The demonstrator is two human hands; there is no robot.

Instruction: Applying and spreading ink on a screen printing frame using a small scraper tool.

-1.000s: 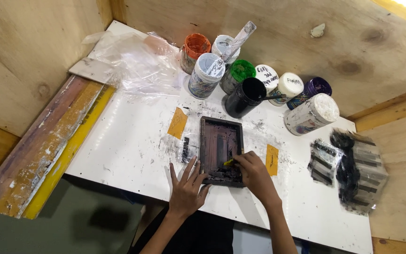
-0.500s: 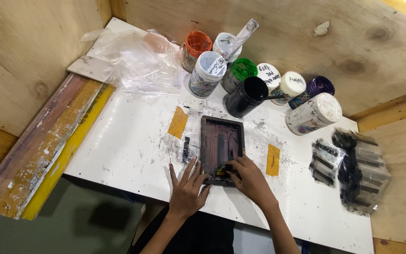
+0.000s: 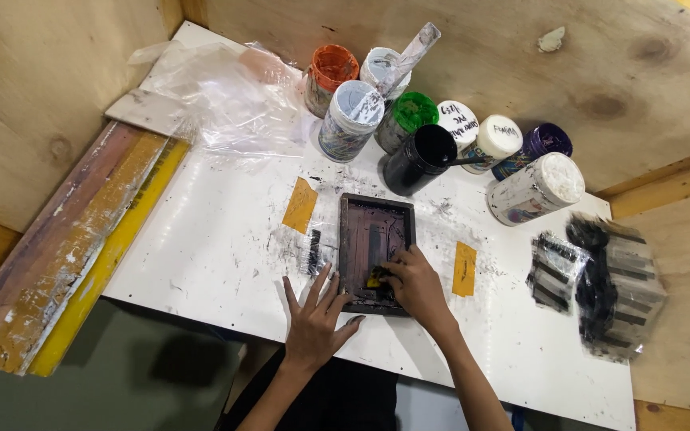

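Since half a second ago, the right hand (image 3: pixel 415 286) has been drawn slightly lower on the small dark printing frame (image 3: pixel 375 251). It is curled closed on a small yellow scraper (image 3: pixel 374 280), pressed against the frame's lower part. The left hand (image 3: pixel 314 315) is laid flat with fingers spread, touching the frame's lower left edge. The frame lies mid-front on a stained white tabletop (image 3: pixel 217 239); paint jars (image 3: pixel 350 120) are clustered behind, with plywood walls (image 3: pixel 33 88) around
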